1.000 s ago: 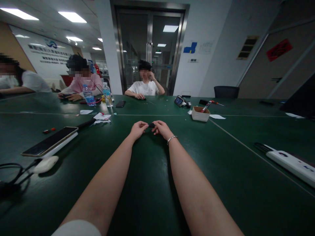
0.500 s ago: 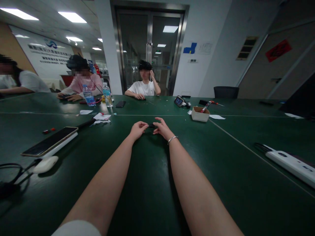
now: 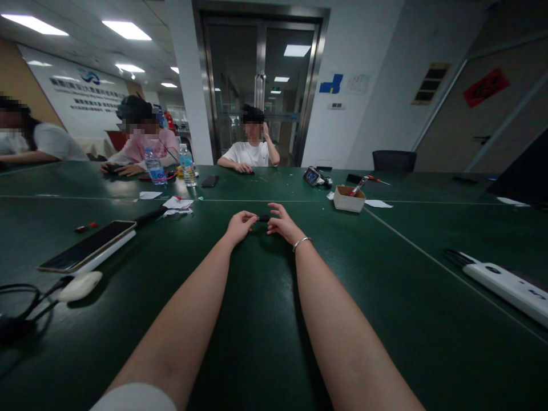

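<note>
Both of my hands reach out over the green table (image 3: 265, 319) and meet at a small black object (image 3: 262, 218). It is short and dark, too small for me to tell its kind. My left hand (image 3: 240, 227) pinches its left end between thumb and fingertips. At the right end, my right hand (image 3: 283, 224) has its thumb and a finger closed on the object, while other fingers are lifted and bent. The fingertips partly cover the object, which is held just over or on the tabletop.
Left lie a phone (image 3: 88, 245) on a white block, a white rounded device (image 3: 80, 286) with cables, and papers (image 3: 177, 204). Bottles (image 3: 187, 165) stand behind. Right are a small box (image 3: 349, 200) and a white power strip (image 3: 507, 288). Several people sit around the table.
Both hands stay at nearly the same place. The right fingers have shifted slightly around the black object, and a little more of it shows.
</note>
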The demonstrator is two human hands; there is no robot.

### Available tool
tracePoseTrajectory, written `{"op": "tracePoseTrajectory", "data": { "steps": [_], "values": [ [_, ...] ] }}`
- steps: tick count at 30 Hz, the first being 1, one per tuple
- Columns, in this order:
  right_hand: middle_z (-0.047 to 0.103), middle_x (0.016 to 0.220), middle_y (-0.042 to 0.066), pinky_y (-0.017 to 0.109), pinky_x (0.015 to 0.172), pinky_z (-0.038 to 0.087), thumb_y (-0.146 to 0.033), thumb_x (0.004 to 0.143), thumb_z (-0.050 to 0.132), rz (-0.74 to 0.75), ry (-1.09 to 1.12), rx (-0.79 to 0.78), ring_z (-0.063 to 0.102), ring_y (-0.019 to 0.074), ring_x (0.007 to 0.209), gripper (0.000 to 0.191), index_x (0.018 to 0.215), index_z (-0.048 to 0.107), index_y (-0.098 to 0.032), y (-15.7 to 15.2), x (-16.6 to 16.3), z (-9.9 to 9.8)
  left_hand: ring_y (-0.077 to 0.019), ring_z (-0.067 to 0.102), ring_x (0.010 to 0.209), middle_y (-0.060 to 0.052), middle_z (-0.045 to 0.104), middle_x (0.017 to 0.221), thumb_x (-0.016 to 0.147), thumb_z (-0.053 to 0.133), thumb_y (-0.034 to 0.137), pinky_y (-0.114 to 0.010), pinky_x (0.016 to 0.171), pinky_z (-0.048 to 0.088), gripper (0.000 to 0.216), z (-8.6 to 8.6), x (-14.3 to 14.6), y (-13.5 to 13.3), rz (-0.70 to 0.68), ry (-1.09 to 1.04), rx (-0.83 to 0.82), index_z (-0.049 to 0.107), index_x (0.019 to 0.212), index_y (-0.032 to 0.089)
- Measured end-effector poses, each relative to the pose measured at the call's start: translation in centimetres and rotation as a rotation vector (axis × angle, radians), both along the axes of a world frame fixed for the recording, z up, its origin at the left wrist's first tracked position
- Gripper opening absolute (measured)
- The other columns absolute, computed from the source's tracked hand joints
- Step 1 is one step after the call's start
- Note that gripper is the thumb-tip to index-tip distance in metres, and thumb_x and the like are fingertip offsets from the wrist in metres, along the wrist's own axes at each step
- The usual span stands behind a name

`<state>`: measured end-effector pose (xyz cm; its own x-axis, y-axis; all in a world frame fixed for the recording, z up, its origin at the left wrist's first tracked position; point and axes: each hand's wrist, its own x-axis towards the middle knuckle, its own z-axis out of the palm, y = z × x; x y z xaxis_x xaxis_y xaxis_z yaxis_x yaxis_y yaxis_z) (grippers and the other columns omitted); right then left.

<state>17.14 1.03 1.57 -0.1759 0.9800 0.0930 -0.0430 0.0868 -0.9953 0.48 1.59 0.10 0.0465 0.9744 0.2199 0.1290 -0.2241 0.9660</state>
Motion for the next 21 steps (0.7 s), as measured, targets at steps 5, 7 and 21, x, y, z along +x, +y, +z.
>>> {"op": "tracePoseTrajectory", "data": {
  "steps": [5, 7, 21],
  "values": [
    [0.056, 0.08, -0.001, 0.019, 0.039, 0.049, -0.018, 0.075, 0.056, 0.005, -0.04, -0.017, 0.044, 0.0011, 0.036, 0.027, 0.101, 0.049, -0.02, -0.04, -0.12, 0.05, -0.013, 0.057, 0.065, -0.005, 0.063, 0.073, 0.067, 0.068, 0.03, -0.023, 0.053, 0.045, 0.022, 0.14, 0.06, -0.12, -0.005, -0.006, -0.002, 0.062, 0.08, 0.014],
    [0.055, 0.082, -0.003, 0.02, 0.041, 0.05, -0.014, 0.07, 0.059, 0.002, -0.007, 0.009, 0.046, 0.0012, 0.037, 0.039, 0.105, 0.045, -0.024, 0.02, -0.12, -0.01, -0.0127, 0.057, 0.063, -0.004, 0.062, 0.072, 0.068, 0.067, 0.029, -0.023, 0.052, 0.045, 0.02, 0.12, 0.07, -0.11, -0.001, -0.008, -0.002, 0.061, 0.08, 0.014],
    [0.057, 0.079, -0.001, 0.021, 0.041, 0.051, -0.016, 0.074, 0.055, 0.005, -0.033, -0.018, 0.043, 0.0009, 0.035, 0.031, 0.105, 0.05, -0.02, 0.21, -0.02, -0.24, -0.0115, 0.056, 0.062, -0.004, 0.062, 0.071, 0.071, 0.063, 0.028, -0.021, 0.051, 0.044, 0.016, 0.14, 0.02, -0.07, 0.017, -0.027, -0.016, 0.06, 0.079, 0.014]
  ]
}}
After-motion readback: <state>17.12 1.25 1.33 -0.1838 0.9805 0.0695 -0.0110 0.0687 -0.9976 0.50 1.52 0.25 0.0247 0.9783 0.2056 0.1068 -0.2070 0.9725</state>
